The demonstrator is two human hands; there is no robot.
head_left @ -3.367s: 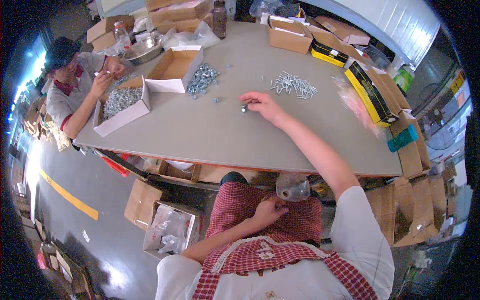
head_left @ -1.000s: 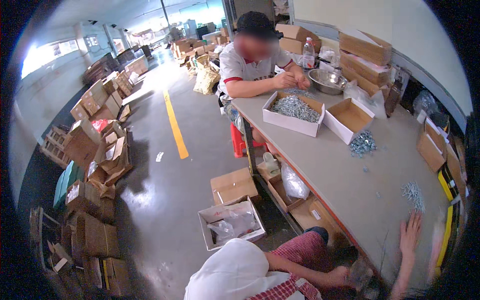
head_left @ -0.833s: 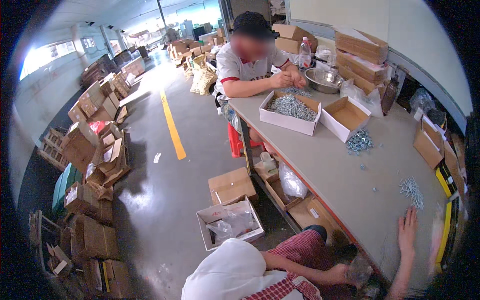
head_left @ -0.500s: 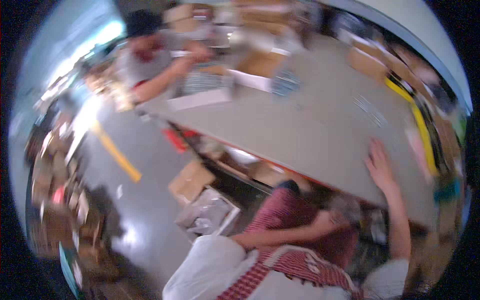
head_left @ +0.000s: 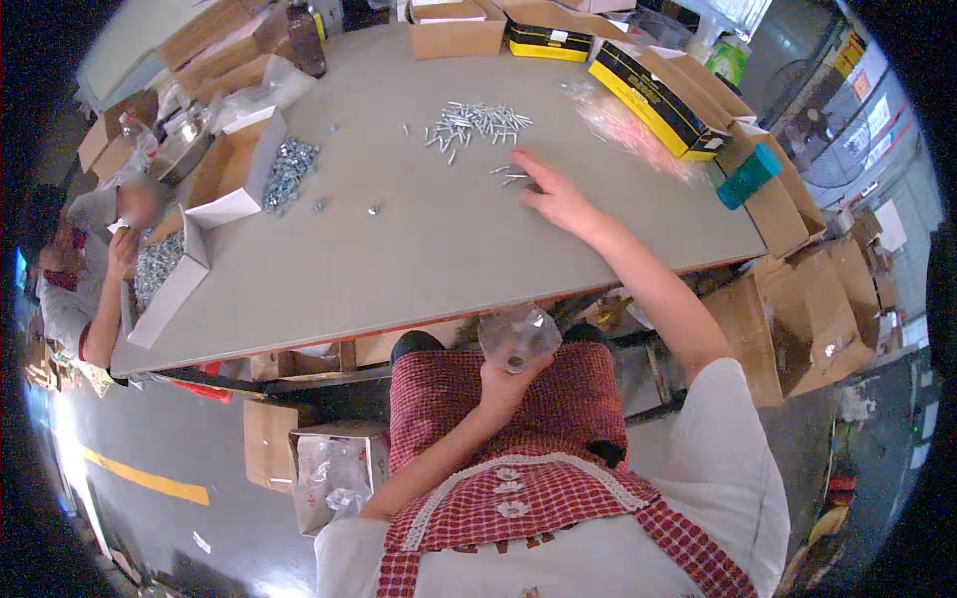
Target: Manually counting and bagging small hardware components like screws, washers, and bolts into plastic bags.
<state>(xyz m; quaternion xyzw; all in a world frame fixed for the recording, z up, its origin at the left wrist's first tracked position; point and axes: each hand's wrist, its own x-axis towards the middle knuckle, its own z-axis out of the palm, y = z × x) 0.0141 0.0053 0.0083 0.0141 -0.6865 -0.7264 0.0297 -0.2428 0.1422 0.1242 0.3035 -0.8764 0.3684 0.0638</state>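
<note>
In my left hand point(head_left: 506, 393), held above my lap, is a clear plastic bag point(head_left: 520, 334) with something small and dark at its bottom. My right hand point(head_left: 560, 202) reaches over the table, its thumb and forefinger apart. Beside those fingertips lie a few loose silvery screws point(head_left: 510, 176). A larger heap of screws point(head_left: 480, 121) is just beyond, toward the far side.
Zinc-coloured nut-like parts point(head_left: 289, 175) are heaped by an open carton point(head_left: 231, 174). At left, a co-worker point(head_left: 90, 264) sits behind a white-sided box of metal parts point(head_left: 171, 289). Black-and-yellow boxes point(head_left: 653, 105) and clear bags point(head_left: 638, 135) line the right edge of the table point(head_left: 399, 264).
The view has swung to the right and is sharper, so the co-worker appears farther left. My right hand now lies close to the loose screws; my left still holds the bag over my lap.
</note>
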